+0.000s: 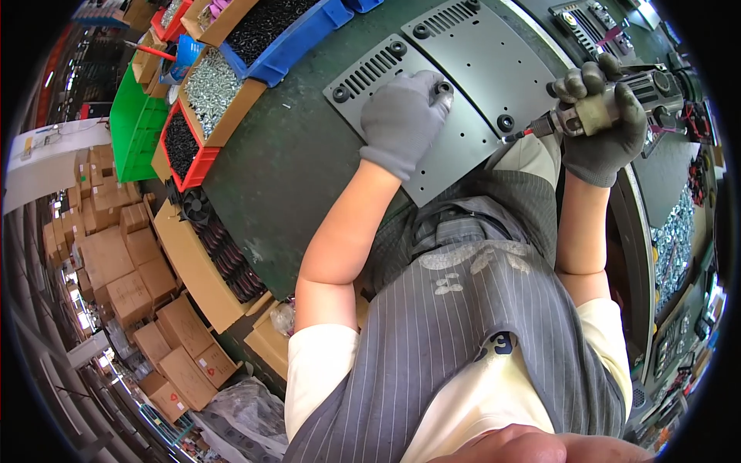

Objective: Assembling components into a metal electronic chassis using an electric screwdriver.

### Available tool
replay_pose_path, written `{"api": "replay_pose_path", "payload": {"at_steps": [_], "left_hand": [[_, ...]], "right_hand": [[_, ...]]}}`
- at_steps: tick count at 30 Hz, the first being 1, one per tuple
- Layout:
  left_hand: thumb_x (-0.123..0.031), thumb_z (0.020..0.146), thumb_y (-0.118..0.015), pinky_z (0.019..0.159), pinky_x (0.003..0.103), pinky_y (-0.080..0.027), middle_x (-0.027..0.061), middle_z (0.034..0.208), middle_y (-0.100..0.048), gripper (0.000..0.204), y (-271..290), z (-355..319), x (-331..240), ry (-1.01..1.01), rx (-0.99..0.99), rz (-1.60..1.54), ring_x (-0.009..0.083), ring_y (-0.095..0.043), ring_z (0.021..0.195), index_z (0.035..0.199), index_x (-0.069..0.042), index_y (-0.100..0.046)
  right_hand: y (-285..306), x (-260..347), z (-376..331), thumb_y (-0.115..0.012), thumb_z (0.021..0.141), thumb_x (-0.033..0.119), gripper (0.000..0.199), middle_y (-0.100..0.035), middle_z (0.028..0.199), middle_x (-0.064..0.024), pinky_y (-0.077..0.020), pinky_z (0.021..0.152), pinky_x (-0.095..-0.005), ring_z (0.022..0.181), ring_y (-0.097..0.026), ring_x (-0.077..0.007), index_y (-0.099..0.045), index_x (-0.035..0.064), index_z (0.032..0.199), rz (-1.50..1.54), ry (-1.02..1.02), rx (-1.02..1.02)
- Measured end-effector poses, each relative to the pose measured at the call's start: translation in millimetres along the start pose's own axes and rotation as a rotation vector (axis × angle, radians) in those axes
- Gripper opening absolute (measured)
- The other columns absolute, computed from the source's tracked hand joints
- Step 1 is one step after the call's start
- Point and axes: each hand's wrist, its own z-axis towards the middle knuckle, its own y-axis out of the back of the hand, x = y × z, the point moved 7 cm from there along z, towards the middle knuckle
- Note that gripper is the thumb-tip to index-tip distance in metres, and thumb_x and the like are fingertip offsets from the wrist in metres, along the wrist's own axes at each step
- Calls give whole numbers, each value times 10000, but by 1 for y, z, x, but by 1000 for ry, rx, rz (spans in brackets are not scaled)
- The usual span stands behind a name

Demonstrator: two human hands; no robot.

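Two grey metal panels lie side by side on the dark green table. Both the left panel and the right panel have slots at the far end, small holes, and black round rubber feet. My left hand, in a grey glove, is closed over the left panel, with a black rubber foot at its fingertips. My right hand, gloved too, grips a power screwdriver by its body. The screwdriver's bit points left, its tip close to the left panel's near right corner.
At the far left stand a blue bin of black screws, a cardboard box of silver screws and a red bin of black ones. A green bin is beyond. Stacked cartons fill the left; silver hardware lies at right.
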Motion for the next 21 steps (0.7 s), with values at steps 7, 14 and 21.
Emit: {"api": "replay_pose_path", "payload": {"at_steps": [7,14,21], "left_hand": [[-268,775,-667,645,359,-486,99,841,-637,234,-35,-46,-28,-8,194,-236,261,-628,740,971,-140,-673],[-312,789,-649,633,391,-493,106,859,-632,273,-35,-46,-34,-6,149,-94,280,-626,755,998,-135,-648],[-328,802,-628,627,408,-497,95,864,-628,260,-36,-47,-31,-13,107,-87,291,-622,751,983,-143,-652]], "right_hand": [[-19,-12,-11,-558,775,170,427,-529,898,-85,-412,704,-336,767,-493,-202,-465,20,1163,-237,36,182],[-33,-46,-13,-610,729,122,391,-539,815,-81,-471,662,-357,707,-534,-200,-486,60,1094,-459,-115,139],[-32,-68,-12,-592,730,-33,342,-562,819,-97,-496,664,-351,733,-581,-192,-497,25,1052,-241,-237,234]]}}
